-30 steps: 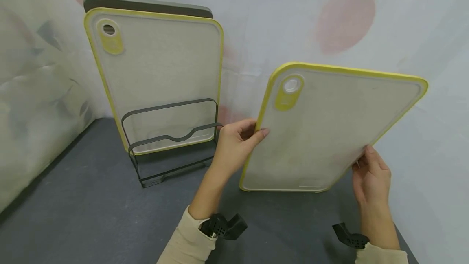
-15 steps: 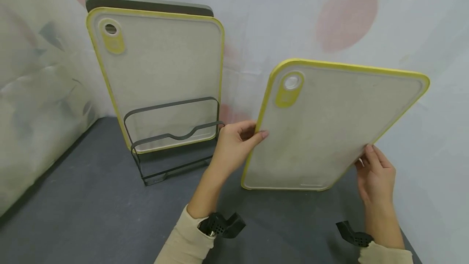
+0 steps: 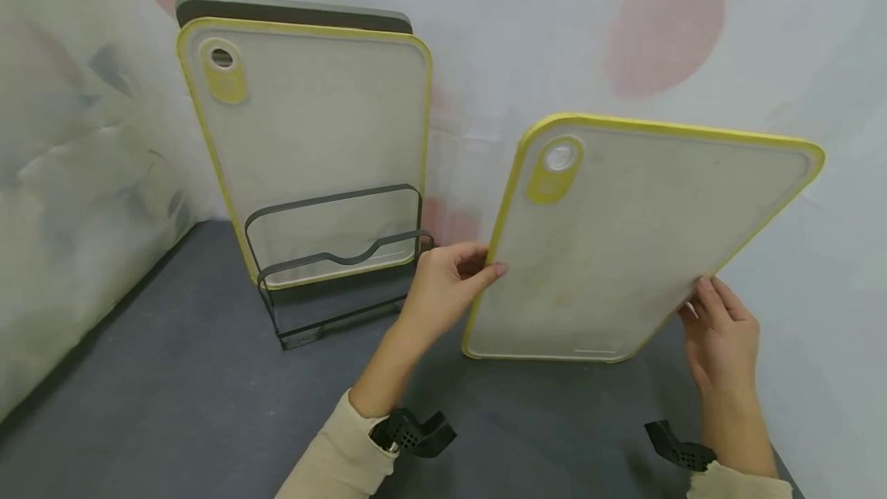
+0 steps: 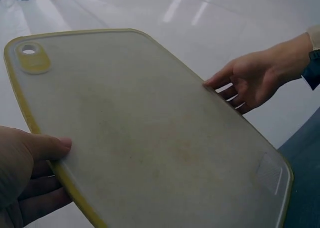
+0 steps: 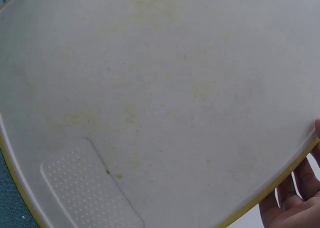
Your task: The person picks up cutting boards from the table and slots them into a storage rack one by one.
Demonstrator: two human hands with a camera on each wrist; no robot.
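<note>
Both hands hold the cutting board [image 3: 624, 245] (tilted): left hand [image 3: 443, 283] pinches its edge, right hand's [image 3: 724, 341] straight fingers touch behind.

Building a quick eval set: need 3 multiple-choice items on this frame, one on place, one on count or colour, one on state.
1. Where does the wire rack stand?
A. Left of the held cutting board
B. Right of it
C. On top of it

2. What colour is the rim of the held cutting board?
A. Red
B. Yellow
C. Black

3. How is the held cutting board supported?
A. Lying flat on the table
B. Slotted in the rack
C. Tilted, held by both hands

Answers:
1 A: in the head view the rack sits on the grey table to the board's left, with another yellow-rimmed board in it.
2 B: a yellow edge runs round it.
3 C: the left hand pinches its left edge, the right hand touches its right edge.
</note>
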